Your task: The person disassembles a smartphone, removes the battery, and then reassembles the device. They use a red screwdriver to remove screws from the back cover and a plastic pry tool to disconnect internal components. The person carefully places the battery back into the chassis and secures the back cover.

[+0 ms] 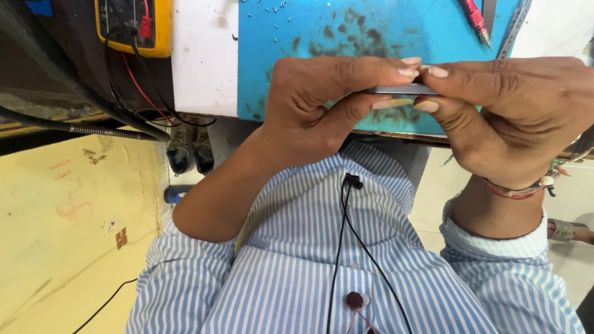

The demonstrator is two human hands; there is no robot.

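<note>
Both my hands meet at chest height over the edge of a blue work mat (291,37). Between them is a thin flat grey device (396,90), seen edge-on, most of it hidden by fingers. My left hand (322,99) pinches its left end between thumb and fingertips. My right hand (513,111) grips its right end the same way, a red thread band on that wrist. The fingertips of both hands almost touch above the device.
A yellow multimeter (133,25) with red and black leads sits at the top left beside a white board (204,55). A red-handled tool (475,17) and metal tweezers (513,28) lie on the mat's far right. A black hose (93,127) crosses left. My striped shirt fills the bottom.
</note>
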